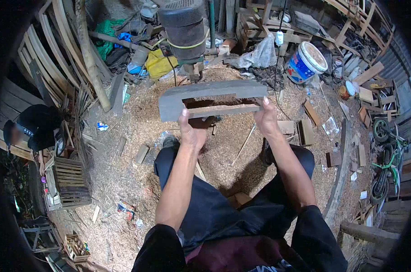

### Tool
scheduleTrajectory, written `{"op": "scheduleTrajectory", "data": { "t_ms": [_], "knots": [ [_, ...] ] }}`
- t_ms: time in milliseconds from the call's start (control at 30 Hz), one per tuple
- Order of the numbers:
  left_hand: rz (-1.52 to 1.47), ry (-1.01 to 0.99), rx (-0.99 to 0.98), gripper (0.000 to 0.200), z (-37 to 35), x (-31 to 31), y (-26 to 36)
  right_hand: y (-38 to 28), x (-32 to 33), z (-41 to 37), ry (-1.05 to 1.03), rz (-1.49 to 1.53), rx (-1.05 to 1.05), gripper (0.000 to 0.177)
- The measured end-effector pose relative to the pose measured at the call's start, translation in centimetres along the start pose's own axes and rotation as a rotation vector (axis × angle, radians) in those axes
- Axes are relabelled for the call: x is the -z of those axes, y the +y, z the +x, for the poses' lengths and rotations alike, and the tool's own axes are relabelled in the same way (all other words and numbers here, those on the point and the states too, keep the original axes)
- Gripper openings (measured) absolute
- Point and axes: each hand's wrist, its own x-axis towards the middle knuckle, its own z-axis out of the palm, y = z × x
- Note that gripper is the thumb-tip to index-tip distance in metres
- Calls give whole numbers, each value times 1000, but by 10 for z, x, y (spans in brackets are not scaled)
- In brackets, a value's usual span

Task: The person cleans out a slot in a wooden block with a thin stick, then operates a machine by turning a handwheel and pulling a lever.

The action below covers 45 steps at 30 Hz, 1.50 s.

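My left hand (193,135) grips the lower left end of a grey wooden block (214,90), its thumb pressed on the near face. At the block's right end, my right hand (266,119) holds on with the thumb upright against the edge. A long rectangular opening is cut into the block, with bare, lighter wood along its lower side. Both hands keep it raised above the floor between my knees. Most fingers are hidden behind or under the wood. Just beyond the block hangs a dark electric motor (183,36) with a metal fitting (194,71) beneath it.
Wood shavings (124,158) cover the floor, with offcuts (142,153) scattered about. A paint bucket (305,63) stands back right, and a small green bicycle (386,163) is at the right. Another person (40,127) is at the left by a slatted crate (69,181).
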Motion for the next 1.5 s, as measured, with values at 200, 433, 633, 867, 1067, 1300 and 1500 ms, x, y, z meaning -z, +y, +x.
{"op": "scheduleTrajectory", "data": {
  "t_ms": [200,433,633,867,1067,1300,1500],
  "knots": [
    [-19,-2,-26,76,-4,0,16,-6,4,0,-172,-294,186,84],
    [25,130,190,82,-3,7,27,-26,-28,-7,-118,-445,66,81],
    [-28,270,295,80,-7,14,22,16,-31,-12,-16,-228,-139,73],
    [-23,122,210,83,-3,27,30,2,-42,-14,-47,-278,-25,87],
    [-14,149,127,82,-4,22,35,-14,-50,-15,-142,-228,116,90],
    [-61,67,48,85,-1,25,29,-19,-44,-14,-154,34,126,93],
    [29,-7,79,122,1,17,15,-9,-29,-13,-45,164,101,85]
  ]
}}
